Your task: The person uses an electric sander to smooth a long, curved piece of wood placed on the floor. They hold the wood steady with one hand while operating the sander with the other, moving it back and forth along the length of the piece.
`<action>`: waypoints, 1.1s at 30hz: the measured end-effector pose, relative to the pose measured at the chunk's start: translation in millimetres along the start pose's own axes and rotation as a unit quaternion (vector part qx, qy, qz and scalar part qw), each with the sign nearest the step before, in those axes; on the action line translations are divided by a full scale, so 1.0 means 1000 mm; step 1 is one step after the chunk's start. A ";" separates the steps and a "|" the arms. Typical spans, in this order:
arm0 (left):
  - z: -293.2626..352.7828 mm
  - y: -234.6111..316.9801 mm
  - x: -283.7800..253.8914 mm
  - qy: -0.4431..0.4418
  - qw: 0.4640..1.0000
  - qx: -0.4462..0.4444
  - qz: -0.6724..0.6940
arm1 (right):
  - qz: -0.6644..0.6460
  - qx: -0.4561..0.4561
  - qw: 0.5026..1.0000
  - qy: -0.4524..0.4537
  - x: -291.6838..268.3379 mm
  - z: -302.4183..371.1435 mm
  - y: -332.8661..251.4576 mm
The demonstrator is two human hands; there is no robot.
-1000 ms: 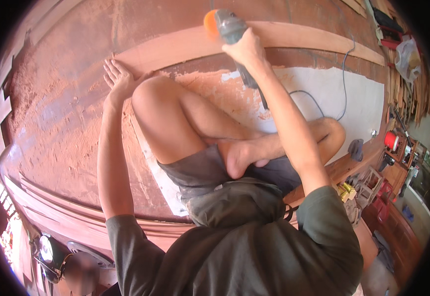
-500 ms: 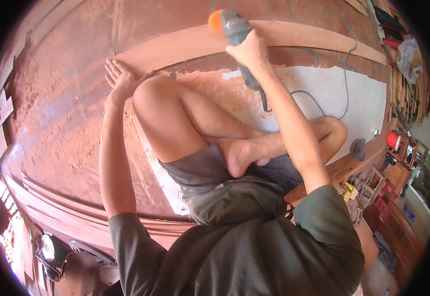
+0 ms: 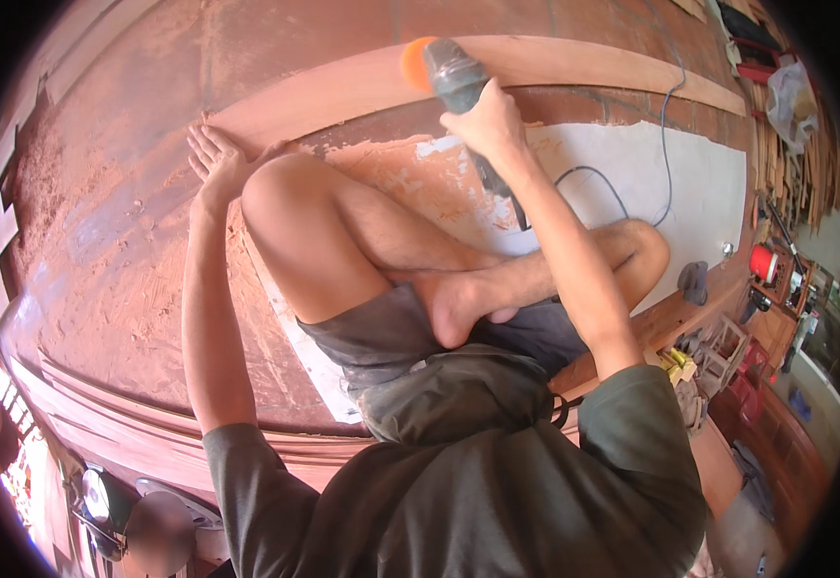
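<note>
My right hand [image 3: 493,119] is wrapped round the body of a grey angle grinder [image 3: 458,79] fitted with an orange disc [image 3: 414,65]. The disc is over a long, pale reddish wooden plank [image 3: 328,96] lying crosswise in front of me; whether it touches the wood I cannot tell. At the plank's left end, my left hand [image 3: 217,166] lies with fingers spread, its thumb side hidden partly by my raised left knee. The grinder's cord [image 3: 668,130] runs off to the right and away past the plank.
A white sheet [image 3: 699,173] with reddish dust spreads under my crossed legs. Sawdust covers the floor [image 3: 131,260] at left. Long boards [image 3: 140,409] lie behind on the left. Stacked wood strips, a plastic bag [image 3: 792,108], a red spool [image 3: 763,262] and small stools stand at right.
My right hand has brought the grinder slightly nearer to me across the plank. My left hand stays at the plank's left end. The whole view has shifted a little.
</note>
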State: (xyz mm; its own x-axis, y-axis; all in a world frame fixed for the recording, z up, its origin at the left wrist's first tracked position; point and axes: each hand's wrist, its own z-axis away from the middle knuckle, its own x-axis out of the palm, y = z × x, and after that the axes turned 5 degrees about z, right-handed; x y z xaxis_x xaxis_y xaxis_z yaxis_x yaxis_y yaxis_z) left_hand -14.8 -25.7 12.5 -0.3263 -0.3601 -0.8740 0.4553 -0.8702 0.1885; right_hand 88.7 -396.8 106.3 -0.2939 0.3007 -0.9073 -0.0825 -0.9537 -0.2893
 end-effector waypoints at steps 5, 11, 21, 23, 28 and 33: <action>-0.001 -0.005 0.008 0.005 1.000 0.001 -0.012 | -0.011 0.064 0.998 0.003 -0.019 -0.020 0.001; 0.005 0.005 -0.007 -0.022 1.000 -0.018 0.013 | -0.013 0.035 0.999 0.003 0.002 0.002 0.014; -0.002 0.001 0.000 -0.014 0.999 -0.012 0.036 | -0.012 0.043 0.999 0.003 -0.004 -0.001 0.023; -0.001 -0.003 0.000 -0.007 0.999 -0.009 0.038 | -0.006 0.047 0.999 -0.004 -0.011 -0.004 0.030; -0.003 0.000 0.001 -0.019 0.999 -0.007 0.034 | -0.008 0.129 0.991 0.027 -0.028 -0.024 0.049; -0.002 -0.009 0.004 0.004 1.000 -0.006 0.027 | 0.010 0.062 0.998 -0.001 -0.014 -0.002 0.046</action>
State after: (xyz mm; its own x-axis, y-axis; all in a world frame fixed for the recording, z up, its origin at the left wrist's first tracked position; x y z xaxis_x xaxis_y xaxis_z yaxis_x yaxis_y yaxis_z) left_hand -18.7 -18.3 5.8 -0.2942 -0.4033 -0.8665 0.4816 -0.8456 0.2301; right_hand 91.3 -444.5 105.3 -0.2984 0.2814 -0.9120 -0.1931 -0.9536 -0.2310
